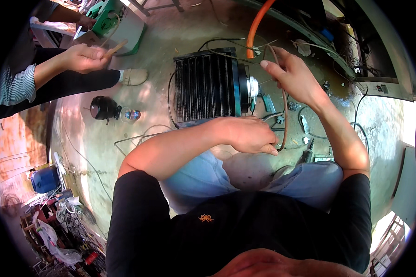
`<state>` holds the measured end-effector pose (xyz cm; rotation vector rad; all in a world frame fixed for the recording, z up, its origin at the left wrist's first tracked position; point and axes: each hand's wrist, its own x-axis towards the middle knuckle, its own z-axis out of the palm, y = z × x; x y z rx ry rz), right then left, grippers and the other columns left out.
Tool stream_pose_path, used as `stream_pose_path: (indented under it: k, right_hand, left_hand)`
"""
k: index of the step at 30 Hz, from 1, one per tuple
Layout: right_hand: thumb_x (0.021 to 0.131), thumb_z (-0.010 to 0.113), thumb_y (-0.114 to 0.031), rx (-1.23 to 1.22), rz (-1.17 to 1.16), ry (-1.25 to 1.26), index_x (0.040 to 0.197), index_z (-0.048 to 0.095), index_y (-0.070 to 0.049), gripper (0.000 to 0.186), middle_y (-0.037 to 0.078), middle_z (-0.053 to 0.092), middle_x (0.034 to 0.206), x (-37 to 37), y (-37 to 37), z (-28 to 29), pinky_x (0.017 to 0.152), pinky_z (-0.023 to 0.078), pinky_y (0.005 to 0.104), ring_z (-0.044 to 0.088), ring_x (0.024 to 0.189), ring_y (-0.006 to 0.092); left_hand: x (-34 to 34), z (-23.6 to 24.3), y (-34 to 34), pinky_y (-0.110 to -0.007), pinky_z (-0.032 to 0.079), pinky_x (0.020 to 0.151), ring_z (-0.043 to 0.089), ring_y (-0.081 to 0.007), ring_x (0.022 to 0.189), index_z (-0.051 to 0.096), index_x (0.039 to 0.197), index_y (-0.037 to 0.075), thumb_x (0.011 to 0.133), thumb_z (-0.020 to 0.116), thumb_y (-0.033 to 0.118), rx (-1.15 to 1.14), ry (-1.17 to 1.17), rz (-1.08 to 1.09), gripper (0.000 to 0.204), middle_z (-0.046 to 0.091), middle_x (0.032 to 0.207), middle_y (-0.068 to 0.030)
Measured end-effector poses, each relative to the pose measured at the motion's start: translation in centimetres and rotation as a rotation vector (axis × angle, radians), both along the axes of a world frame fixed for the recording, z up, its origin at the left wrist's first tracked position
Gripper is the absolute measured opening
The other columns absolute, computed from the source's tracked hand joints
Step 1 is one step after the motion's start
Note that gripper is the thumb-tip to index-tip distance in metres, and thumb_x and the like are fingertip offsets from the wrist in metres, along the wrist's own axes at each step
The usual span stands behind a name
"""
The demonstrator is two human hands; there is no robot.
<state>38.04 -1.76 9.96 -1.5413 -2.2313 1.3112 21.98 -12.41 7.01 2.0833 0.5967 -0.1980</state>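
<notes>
Both hands are on a thin brown tube [284,108]: the right hand [291,74] pinches its upper bend between closed fingers, the left hand [249,135] grips its lower end, fingers curled shut. Just beyond the fingers sits a black finned condenser unit [205,87] on the concrete floor [171,37]; the tube looks unattached, though that joint is hard to read. An orange hose [256,23] crosses behind, loose wires crowd around, and another person's hand [83,57] works nearby.
</notes>
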Motion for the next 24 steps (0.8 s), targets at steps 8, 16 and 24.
stream_pose_path:
  k: [8, 16, 24]
  right_hand:
    - [0.096, 0.064, -0.039, 0.388, 0.127, 0.286, 0.099, 0.069, 0.006, 0.045, 0.018, 0.058, 0.127, 0.8, -0.2, -2.4, 0.102, 0.046, 0.0422, 0.055, 0.126, 0.0351]
    - [0.089, 0.074, -0.024, 0.380, 0.305, 0.554, 0.065, 0.040, -0.002, 0.047, 0.004, 0.041, 0.074, -0.1, 1.7, -4.7, 0.083, 0.039, 0.0368, 0.044, 0.089, 0.0209]
    - [0.089, 0.070, -0.021, 0.415, 0.203, 0.616, 0.068, 0.049, 0.001, 0.037, 0.004, 0.044, 0.076, -0.6, 2.0, -5.2, 0.081, 0.038, 0.0334, 0.044, 0.086, 0.0187]
  left_hand:
    - [-1.3, 0.7, -0.1, -0.053, 0.048, 0.092, 0.062, -0.0436, 0.101, 0.063, 0.097, 0.001, 0.105, 0.047, 0.048, -0.047, 0.137, -0.067, 0.050, 0.067, 0.092, -0.0216]
    - [-3.9, 2.0, -1.1, -0.051, 0.048, 0.093, 0.062, -0.0437, 0.104, 0.062, 0.109, 0.001, 0.102, 0.054, 0.046, -0.035, 0.126, 0.121, 0.046, 0.067, 0.101, -0.0201]
    - [-14.7, 4.6, -9.3, -0.036, 0.051, 0.089, 0.067, -0.0244, 0.101, 0.065, 0.112, 0.002, 0.105, 0.055, 0.042, -0.245, -0.322, 1.460, 0.043, 0.069, 0.112, -0.0122]
